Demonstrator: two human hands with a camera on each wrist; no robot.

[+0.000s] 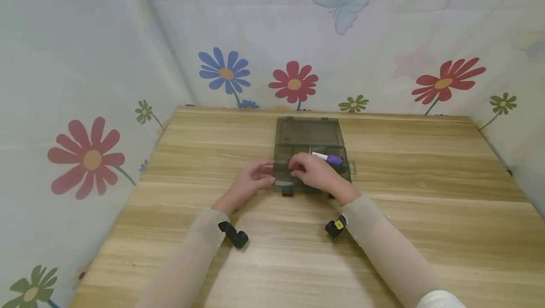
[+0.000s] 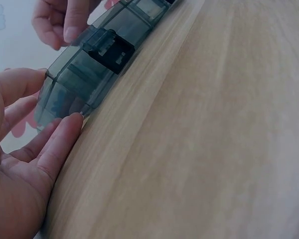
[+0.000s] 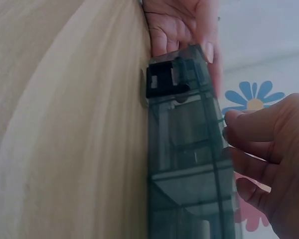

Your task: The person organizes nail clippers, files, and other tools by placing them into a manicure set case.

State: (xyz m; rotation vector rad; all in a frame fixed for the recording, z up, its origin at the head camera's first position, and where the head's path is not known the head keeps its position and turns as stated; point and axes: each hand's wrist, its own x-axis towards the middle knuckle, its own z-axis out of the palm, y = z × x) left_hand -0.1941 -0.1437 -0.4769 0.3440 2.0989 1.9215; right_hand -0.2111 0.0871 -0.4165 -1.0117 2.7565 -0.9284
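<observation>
A dark see-through compartment box (image 1: 281, 187) lies on the wooden table, its lid (image 1: 308, 132) tipped back behind it. At the box's left end is my left hand (image 1: 250, 182), with spread, relaxed fingers touching the wall near the corner; the left wrist view shows its fingertips (image 2: 75, 118) against that end. My right hand (image 1: 317, 173) is over the compartments with bent fingers, thumb and forefinger close together. A thin dark sliver shows by its fingertips, and I cannot tell whether they pinch it. Beside this hand, a white and purple tube-like item (image 1: 334, 160) lies in the box.
Black latches (image 1: 287, 190) stick out from the box's front edge. A clear tab (image 1: 352, 168) juts from its right side. Pale wooden tabletop (image 1: 426, 166) surrounds the box. A white cloth (image 1: 255, 24) with printed flowers hangs behind and beside the table.
</observation>
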